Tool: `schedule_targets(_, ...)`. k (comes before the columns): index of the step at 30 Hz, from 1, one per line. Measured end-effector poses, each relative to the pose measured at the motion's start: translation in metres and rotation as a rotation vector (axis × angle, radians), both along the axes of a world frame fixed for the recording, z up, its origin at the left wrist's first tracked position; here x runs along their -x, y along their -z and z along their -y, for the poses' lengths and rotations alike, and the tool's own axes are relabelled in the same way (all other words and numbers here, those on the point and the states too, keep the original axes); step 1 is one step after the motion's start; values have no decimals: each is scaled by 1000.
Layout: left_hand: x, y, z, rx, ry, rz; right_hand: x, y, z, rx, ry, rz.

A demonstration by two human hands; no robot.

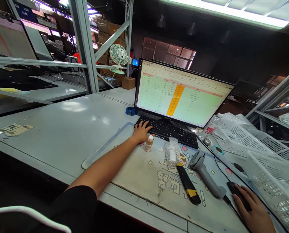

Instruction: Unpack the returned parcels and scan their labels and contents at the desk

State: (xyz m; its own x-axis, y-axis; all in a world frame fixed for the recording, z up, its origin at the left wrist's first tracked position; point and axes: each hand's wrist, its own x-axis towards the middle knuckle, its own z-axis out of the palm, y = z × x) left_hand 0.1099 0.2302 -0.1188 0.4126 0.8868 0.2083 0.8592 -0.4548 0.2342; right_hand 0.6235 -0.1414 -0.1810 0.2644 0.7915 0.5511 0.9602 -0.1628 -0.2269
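Left fingers (144, 125) on one keyboard (167, 130), right fingers (241, 191) on one mouse (238, 191).

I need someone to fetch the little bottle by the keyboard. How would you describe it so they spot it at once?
Start at the monitor, then drop to the black keyboard. Just in front, beside the left hand, stands a small brown bottle with a white cap, upright, unlike the clear-wrapped bottle lying nearby.
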Motion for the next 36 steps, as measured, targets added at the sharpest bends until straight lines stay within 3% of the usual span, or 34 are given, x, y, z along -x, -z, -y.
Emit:
schedule_targets(13, 1, 1, 3, -33, 8, -6, 0, -1, -1, -30, -13, 26)
schedule_targets(21, 0, 2, 0, -48, 9, 1, -10, 11, -2, 12, 35, 9)
schedule_targets(29, -3, 3, 2, -61, 31, 35, 9, 0, -4, 7, 17, -50)
schedule_targets(32, -4, -16, 0, -106, 8, 361, 12, -2, -4, -10, 25, -63)
schedule_targets(34, 2, -41, 0, -98, -62, 619, 14, -8, -2, -15, 33, -110)
schedule_targets(36, 15, -67, 7, 13, -30, 739, 18, -20, 1, -24, 71, -208)
